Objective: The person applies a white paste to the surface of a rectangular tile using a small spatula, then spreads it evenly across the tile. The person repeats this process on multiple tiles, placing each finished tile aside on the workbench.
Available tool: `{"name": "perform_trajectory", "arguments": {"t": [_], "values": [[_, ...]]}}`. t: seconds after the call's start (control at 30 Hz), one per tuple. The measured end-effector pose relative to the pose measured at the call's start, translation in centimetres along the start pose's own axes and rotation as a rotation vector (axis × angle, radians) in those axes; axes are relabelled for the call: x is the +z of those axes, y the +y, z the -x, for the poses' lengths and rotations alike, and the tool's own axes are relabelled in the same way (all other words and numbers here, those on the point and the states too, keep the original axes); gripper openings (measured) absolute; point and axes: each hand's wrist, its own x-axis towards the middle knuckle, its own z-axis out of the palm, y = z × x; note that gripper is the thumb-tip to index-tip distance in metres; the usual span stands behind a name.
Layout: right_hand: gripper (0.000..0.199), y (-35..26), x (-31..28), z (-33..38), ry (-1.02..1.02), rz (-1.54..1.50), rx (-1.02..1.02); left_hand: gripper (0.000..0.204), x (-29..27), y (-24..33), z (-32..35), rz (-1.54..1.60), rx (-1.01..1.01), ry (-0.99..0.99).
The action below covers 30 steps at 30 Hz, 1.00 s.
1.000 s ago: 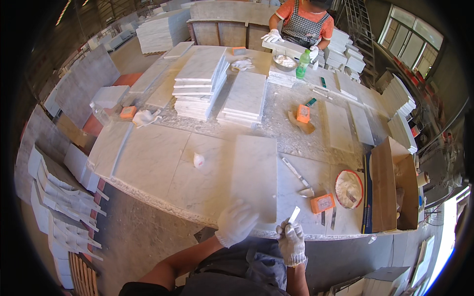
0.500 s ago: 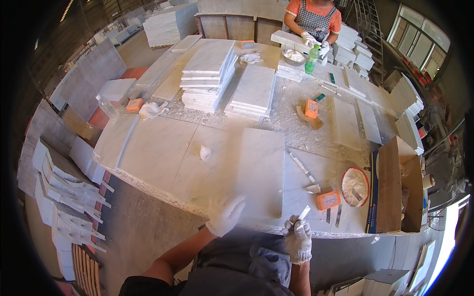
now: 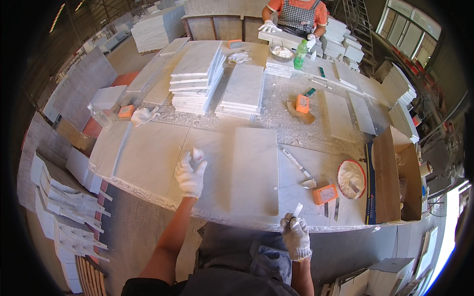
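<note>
My left hand [image 3: 189, 177], in a white knit glove, reaches over the pale marble slabs with its fingers apart. Its fingertips are at a small white object [image 3: 198, 155], rounded with a narrow tip like a little bottle; whether they touch it I cannot tell. My right hand [image 3: 296, 238], also gloved, is at the table's front edge, closed on a short flat blade [image 3: 297, 210] that sticks up from the fingers. Between the hands a rectangular marble slab [image 3: 255, 172] lies on top of the others. A long-handled scraper [image 3: 298, 167] rests to its right.
At the right stand a red-rimmed bowl of white paste [image 3: 351, 172], an orange box [image 3: 325, 194] and an open cardboard box [image 3: 387, 177]. Stacked slabs [image 3: 197, 74] rise farther back. Across the table a gloved person [image 3: 298, 19] works near a green bottle [image 3: 300, 54].
My left hand has moved forward and left from the table edge to the small white object, fingers opening. The right hand keeps the blade. The view has shifted slightly.
</note>
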Motion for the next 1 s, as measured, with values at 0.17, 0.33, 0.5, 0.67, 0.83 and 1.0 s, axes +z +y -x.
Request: {"name": "perform_trajectory", "arguments": {"t": [0.17,0.33,0.5,0.67,0.83,1.0], "values": [[0.015,-0.5,1.6,0.8,0.148,-0.072,-0.071,0.07,1.7,-0.6,-1.2,0.023,-0.069,-0.07],[0.015,-0.5,1.3,0.9,0.14,-0.031,-0.024,0.059,2.4,-1.5,-1.2,0.049,-0.077,-0.033],[0.022,-0.2,0.7,0.8,0.007,-0.113,-0.031,0.047,2.7,-1.8,-1.0,0.125,-0.256,-0.131],[0.014,-0.2,0.7,0.4,-0.027,-0.106,-0.036,0.044,2.9,-2.0,-0.9,0.071,-0.134,-0.087],[0.01,-0.4,1.1,0.8,0.083,-0.067,-0.016,0.032,2.1,-1.0,-0.7,0.233,-0.094,-0.04],[0.01,-1.0,1.7,1.0,0.193,0.085,-0.006,0.017,-0.3,3.1,2.0,0.693,-0.105,-0.178]]}}
